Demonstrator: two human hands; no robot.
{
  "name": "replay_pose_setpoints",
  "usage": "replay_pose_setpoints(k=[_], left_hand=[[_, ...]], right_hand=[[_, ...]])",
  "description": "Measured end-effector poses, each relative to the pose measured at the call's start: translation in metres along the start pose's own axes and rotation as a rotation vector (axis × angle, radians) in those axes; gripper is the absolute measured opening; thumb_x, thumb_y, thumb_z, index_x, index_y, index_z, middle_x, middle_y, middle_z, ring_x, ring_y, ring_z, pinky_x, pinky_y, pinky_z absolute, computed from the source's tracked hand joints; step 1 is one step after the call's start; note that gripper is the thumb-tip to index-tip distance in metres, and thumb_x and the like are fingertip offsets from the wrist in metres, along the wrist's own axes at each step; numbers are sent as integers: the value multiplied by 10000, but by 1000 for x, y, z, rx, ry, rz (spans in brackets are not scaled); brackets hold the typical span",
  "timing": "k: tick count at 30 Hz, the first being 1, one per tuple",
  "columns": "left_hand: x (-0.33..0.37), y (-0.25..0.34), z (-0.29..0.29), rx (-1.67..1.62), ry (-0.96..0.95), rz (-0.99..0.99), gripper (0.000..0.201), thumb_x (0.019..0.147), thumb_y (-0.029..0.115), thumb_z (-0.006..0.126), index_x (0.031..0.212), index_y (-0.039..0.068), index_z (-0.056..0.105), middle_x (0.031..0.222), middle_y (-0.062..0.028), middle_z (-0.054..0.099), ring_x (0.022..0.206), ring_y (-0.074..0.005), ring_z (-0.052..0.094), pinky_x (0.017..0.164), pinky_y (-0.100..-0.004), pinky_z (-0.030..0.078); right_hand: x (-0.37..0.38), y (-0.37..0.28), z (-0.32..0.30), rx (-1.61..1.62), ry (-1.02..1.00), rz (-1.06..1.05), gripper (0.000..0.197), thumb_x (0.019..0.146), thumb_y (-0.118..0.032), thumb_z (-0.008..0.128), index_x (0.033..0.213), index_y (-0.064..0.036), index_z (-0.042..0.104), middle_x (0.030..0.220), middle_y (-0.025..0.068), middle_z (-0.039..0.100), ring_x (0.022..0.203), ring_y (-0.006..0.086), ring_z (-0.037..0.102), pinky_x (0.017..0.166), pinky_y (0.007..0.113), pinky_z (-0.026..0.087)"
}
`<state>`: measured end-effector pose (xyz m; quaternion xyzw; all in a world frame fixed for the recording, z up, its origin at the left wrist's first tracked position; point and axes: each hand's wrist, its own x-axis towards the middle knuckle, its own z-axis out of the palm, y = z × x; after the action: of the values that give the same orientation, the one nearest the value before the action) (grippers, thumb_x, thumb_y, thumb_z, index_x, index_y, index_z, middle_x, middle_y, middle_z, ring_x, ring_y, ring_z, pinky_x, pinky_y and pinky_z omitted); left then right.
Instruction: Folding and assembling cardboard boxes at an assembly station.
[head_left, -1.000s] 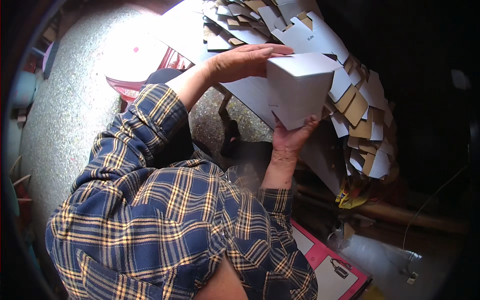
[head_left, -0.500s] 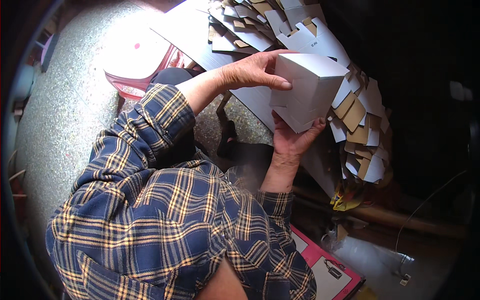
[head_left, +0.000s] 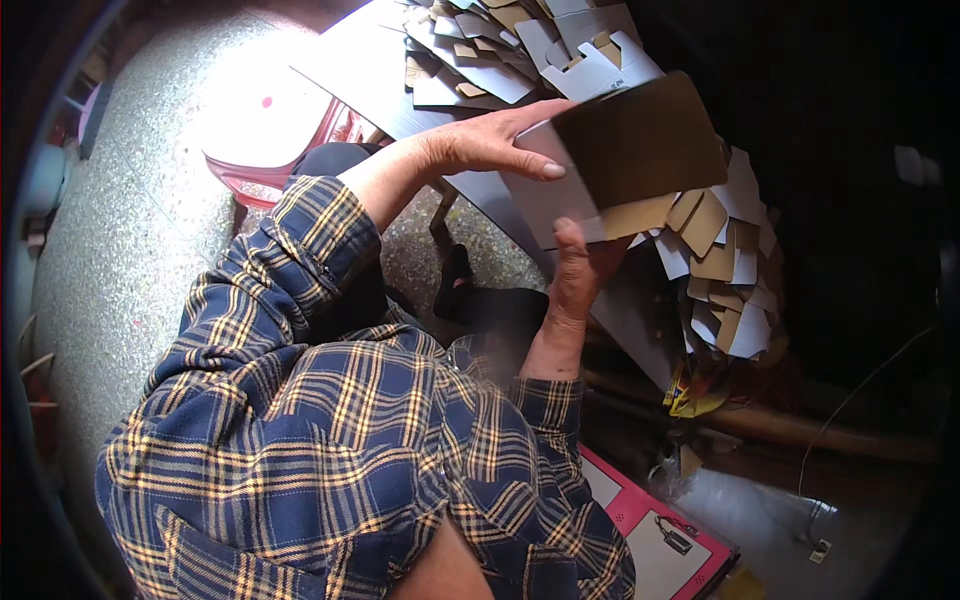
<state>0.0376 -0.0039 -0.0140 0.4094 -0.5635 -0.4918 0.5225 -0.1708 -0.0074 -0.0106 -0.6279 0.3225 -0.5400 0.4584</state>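
Observation:
Both of my hands hold a small white cardboard box (head_left: 540,205) in front of me, over the table's near edge. Its uncovered end faces me, showing the plain brown inside and a flap folded out at the lower edge. My left hand (head_left: 490,143) grips the box's left side, thumb lying on the white wall and fingers behind it. From below, my right hand (head_left: 588,268) supports the lower corner with its thumb up against the wall; its other fingers are mostly hidden by the box.
Flattened white and brown cartons (head_left: 735,270) lie heaped along the far and right parts of the white table (head_left: 350,70). A red stool (head_left: 250,170) stands at left on the speckled floor. A pink-framed board (head_left: 660,530) lies at lower right, near a yellow packet (head_left: 695,390).
The box has turned in my hands: its closed white end showed before, and now the brown inside faces me. My right thumb has shifted onto the near wall.

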Motion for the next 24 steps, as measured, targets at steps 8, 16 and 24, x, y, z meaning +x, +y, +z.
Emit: replay_pose_setpoints(k=[8,16,24], left_hand=[[-1,-6,-13,147,-72,126,1192,658,389,852,1547,146,97,1492,-204,362,1180,-279,580,1064,-392,427],[0,-10,-13,343,-42,105,1138,694,364,850,1537,88,138,1499,-196,344,1395,-275,340,1150,-398,297],[-2,-9,-14,267,-2,20,812,884,373,693,1509,93,258,1507,-181,349,1416,-288,308,1163,-432,264]], right_hand=[[-8,18,-14,-240,-146,82,1188,573,-71,839,1525,-48,129,1469,143,318,1352,273,348,1142,382,261],[-17,51,-18,-417,-181,88,1157,552,-15,799,1501,-34,138,1434,173,342,1342,304,353,1134,377,271],[-24,80,-26,-381,-226,135,949,596,-2,776,1394,-3,262,1265,159,500,1131,271,522,978,358,423]])
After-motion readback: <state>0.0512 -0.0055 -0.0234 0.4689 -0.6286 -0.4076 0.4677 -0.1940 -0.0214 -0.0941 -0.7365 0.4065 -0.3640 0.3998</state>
